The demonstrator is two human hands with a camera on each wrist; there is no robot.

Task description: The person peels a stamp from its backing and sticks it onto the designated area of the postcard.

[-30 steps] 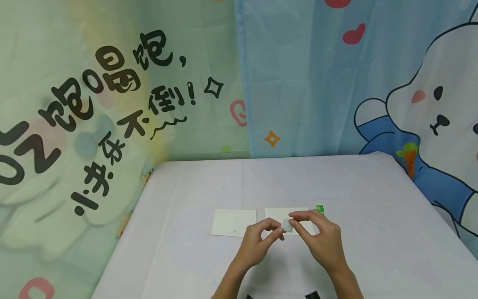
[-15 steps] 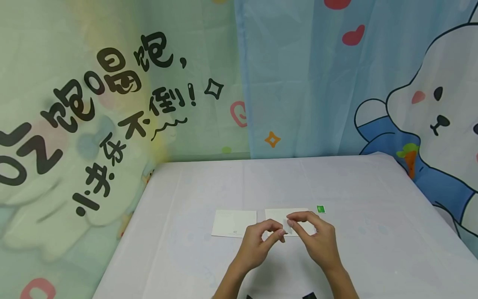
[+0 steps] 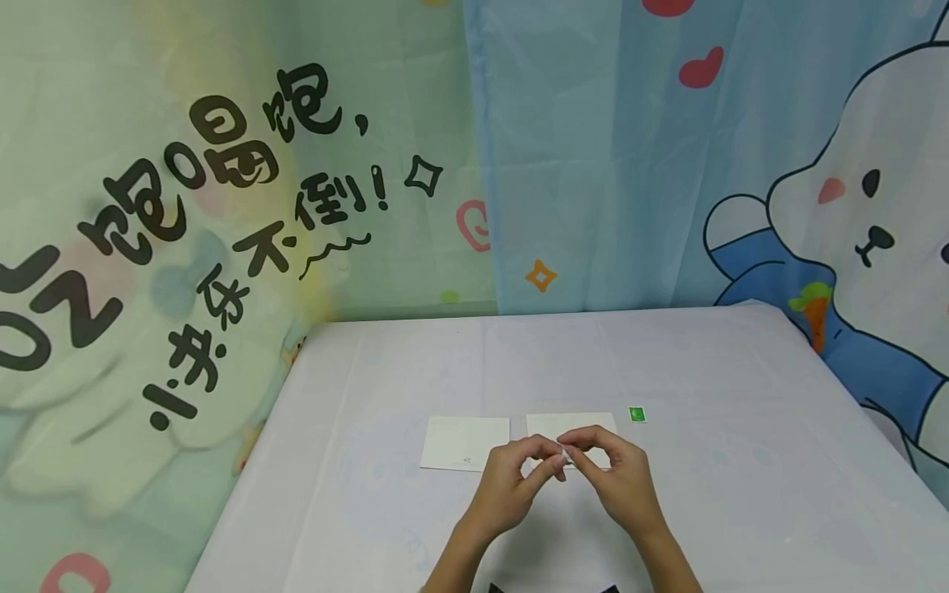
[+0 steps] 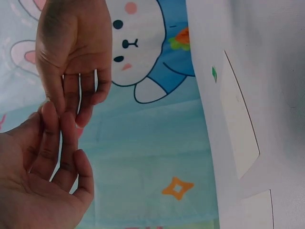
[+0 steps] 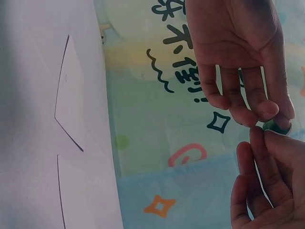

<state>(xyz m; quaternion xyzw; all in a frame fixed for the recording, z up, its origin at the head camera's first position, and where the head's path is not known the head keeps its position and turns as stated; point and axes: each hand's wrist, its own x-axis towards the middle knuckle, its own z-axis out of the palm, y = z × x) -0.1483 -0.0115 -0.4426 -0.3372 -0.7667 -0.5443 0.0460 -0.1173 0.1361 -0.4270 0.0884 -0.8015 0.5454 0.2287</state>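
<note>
Close over the front of the right-hand white card (image 3: 544,424), both hands meet fingertip to fingertip. A small stamp-like sticker (image 5: 277,126) is between them, its green face partly showing in the right wrist view and mostly covered by fingers. My left hand (image 3: 511,482) pinches it between thumb and forefinger. From the other side, my right hand (image 3: 619,478) pinches at the same small piece with thumb and forefinger. In the left wrist view the fingertips of the left hand (image 4: 43,171) and right hand (image 4: 74,52) overlap and hide the sticker.
Another white card (image 3: 463,441) with small print lies to the left. Behind the right card's corner is a green square sticker with a white border (image 3: 637,414). Dark objects (image 3: 610,589) poke in at the bottom edge. Printed curtains (image 3: 400,165) stand behind the white table (image 3: 385,362).
The right hand has moved left until its fingertips meet the left hand's. The pale square seen between the hands earlier is now nearly hidden. The left hand has stayed in place.
</note>
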